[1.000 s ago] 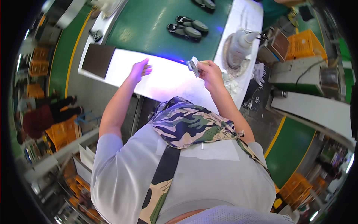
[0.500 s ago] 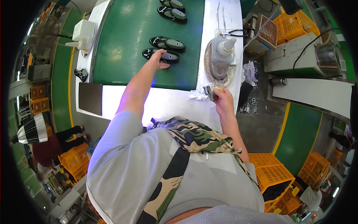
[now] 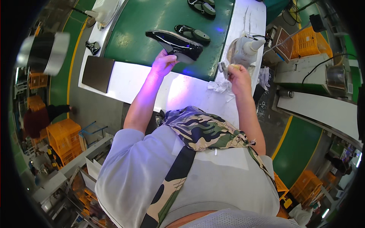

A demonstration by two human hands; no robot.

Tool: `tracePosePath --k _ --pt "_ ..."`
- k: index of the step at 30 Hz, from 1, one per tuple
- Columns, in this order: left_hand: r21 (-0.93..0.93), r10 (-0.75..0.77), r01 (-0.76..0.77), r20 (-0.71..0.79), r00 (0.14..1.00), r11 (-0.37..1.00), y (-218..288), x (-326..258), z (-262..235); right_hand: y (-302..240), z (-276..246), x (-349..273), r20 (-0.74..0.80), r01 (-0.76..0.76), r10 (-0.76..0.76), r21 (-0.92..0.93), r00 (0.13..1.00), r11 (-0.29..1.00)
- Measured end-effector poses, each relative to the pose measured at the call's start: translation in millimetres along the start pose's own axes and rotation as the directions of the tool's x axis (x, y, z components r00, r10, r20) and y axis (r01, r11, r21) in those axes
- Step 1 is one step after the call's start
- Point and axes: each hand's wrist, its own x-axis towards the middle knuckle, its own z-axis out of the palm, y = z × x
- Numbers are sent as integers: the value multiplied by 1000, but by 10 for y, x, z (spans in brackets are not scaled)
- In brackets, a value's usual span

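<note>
My left hand [image 3: 164,64] is closed on a glossy black shoe [image 3: 178,42], lifted over the green conveyor belt [image 3: 127,45] and tilted to show its shiny side. Behind it a matching black shoe [image 3: 192,33] lies on the belt, its grey insole facing up. My right hand [image 3: 240,79] pinches a small grey metal tool [image 3: 223,70] with a yellowish part near the fingertips; its exact kind is not clear. The hand is over the white table edge, close to a translucent nozzle bottle [image 3: 245,51] and crumpled white tissue [image 3: 219,87].
Another pair of black shoes [image 3: 203,8] sits farther up the belt. A white bottle [image 3: 104,10], a shiny black piece [image 3: 92,47] and a dark flat board [image 3: 98,74] line the left edge. Orange crates [image 3: 64,136] and a person [image 3: 36,119] are at left.
My left hand has picked up the nearer shoe from the belt and turned it. My right hand still holds the metal tool. The whole view has shifted.
</note>
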Motion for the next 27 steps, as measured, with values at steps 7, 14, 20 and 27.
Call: tracePosePath --k 7,14,20,27 --pt "236 299 -279 -52 953 931 250 -709 543 -378 718 -128 139 134 -125 -57 982 989" --pt "815 274 -398 533 801 -421 599 -1360 876 -193 1275 -307 351 310 -228 -199 908 930" --pt "882 566 -409 466 680 -235 831 -1960 987 71 1804 -495 452 312 -198 -195 870 930" --pt "830 558 -383 556 616 -405 1038 -2495 985 403 2280 -815 541 159 -53 -151 840 976"
